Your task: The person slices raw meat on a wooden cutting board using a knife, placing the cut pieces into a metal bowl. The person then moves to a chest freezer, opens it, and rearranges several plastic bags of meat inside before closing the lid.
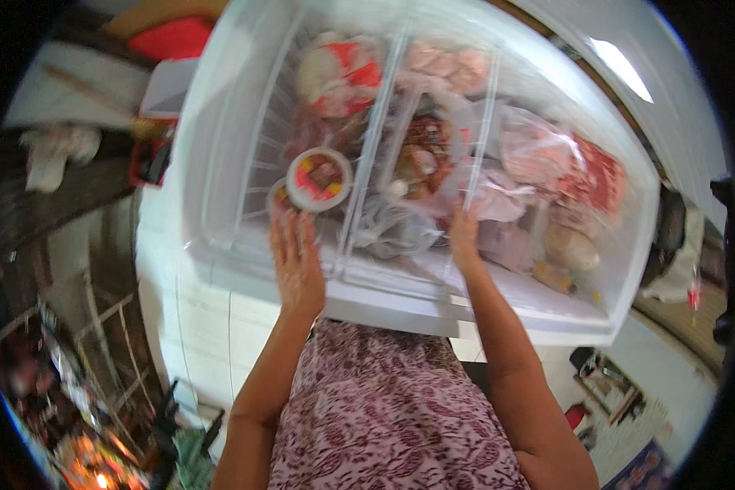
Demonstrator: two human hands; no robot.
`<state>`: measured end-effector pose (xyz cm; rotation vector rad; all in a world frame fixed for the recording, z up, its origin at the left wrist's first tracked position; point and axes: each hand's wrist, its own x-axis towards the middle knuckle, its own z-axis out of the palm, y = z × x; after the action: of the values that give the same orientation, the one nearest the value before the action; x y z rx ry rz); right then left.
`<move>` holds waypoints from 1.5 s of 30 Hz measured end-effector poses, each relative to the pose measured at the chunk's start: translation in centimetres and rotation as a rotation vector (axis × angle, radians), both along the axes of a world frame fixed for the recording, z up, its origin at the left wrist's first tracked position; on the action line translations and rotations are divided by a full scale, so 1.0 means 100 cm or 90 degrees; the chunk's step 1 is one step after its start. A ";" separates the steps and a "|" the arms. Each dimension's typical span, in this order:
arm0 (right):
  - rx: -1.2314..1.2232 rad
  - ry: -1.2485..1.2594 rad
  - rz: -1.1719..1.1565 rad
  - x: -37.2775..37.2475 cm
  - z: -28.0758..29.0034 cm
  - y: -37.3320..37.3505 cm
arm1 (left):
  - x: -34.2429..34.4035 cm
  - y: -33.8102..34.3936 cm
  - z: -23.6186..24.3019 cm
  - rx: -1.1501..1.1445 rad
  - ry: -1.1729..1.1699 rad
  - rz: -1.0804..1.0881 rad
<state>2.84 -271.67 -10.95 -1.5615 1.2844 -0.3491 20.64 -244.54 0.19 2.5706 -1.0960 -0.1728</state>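
An open white chest freezer (384, 306) holds several bags of frozen food. My left hand (296, 260) lies with its fingers stretched out just below a round tub (319, 180) with a white rim and a red, yellow and brown top. A second, similar tub (280, 200) shows partly beneath it. My right hand (465, 235) reaches in beside a pale pink plastic bag (502, 193), its fingers extended and slightly blurred. Whether those fingertips touch the bag I cannot tell. Between my hands sits a knotted clear plastic bag (394, 227).
Wire dividers (369, 135) split the freezer. A red and white bag (347, 77) lies at the far left, with a bag of reddish-brown food (423, 155) in the middle. Packs of red meat (600, 173) fill the right side. The raised lid (621, 69) stands behind.
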 end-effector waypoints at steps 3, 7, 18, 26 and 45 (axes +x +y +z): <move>-0.035 0.012 -0.055 0.002 -0.003 0.004 | -0.003 -0.004 -0.002 0.004 -0.022 -0.001; -0.120 -0.038 -0.063 0.010 0.003 0.009 | -0.003 -0.008 0.002 0.015 -0.033 -0.036; 0.013 -0.168 0.272 -0.025 0.006 -0.020 | -0.089 -0.047 -0.012 -0.028 -0.017 -0.042; 0.009 0.209 0.503 -0.216 -0.069 -0.172 | -0.087 -0.048 -0.016 0.000 -0.082 0.027; 0.103 0.385 0.481 -0.286 -0.242 -0.260 | -0.088 -0.052 -0.013 0.010 -0.001 0.141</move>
<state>-25.77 -297.64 -35.12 -1.9435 1.0039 0.7332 11.79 -249.71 -1.13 2.6825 -0.8039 -0.1243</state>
